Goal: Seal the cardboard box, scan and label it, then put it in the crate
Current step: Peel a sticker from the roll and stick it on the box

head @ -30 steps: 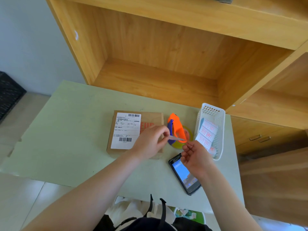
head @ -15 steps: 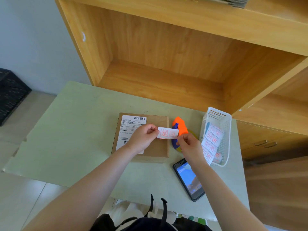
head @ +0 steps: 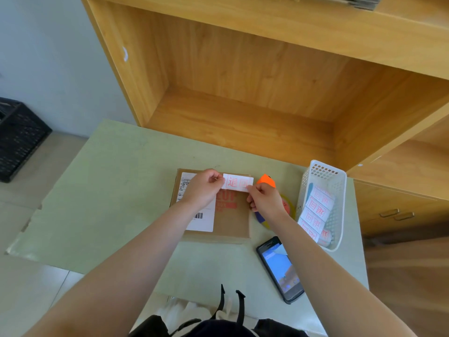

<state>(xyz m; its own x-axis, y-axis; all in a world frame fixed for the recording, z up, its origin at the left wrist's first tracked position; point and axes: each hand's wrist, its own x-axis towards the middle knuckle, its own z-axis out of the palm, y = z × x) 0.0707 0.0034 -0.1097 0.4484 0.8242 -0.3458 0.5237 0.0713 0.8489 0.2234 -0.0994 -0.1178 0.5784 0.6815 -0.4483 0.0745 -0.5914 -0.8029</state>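
Note:
A flat cardboard box (head: pixel 233 220) lies on the pale green table (head: pixel 109 203), with a white shipping label (head: pixel 202 221) on its left half. My left hand (head: pixel 204 188) and my right hand (head: pixel 263 199) each pinch one end of a small white sticker with red characters (head: pixel 237 182), held over the box's far right corner. Whether the sticker touches the box I cannot tell. The black crate (head: pixel 17 139) stands on the floor at the far left.
An orange tape dispenser (head: pixel 266 180) lies just right of the box, partly behind my right hand. A white mesh basket (head: pixel 337 181) with a strip of stickers stands at the right. A handheld scanner (head: pixel 281 268) lies near the front edge. Wooden shelving rises behind.
Both hands have carried the sticker from beside the tape dispenser up over the box's far right corner, now stretched flat between them.

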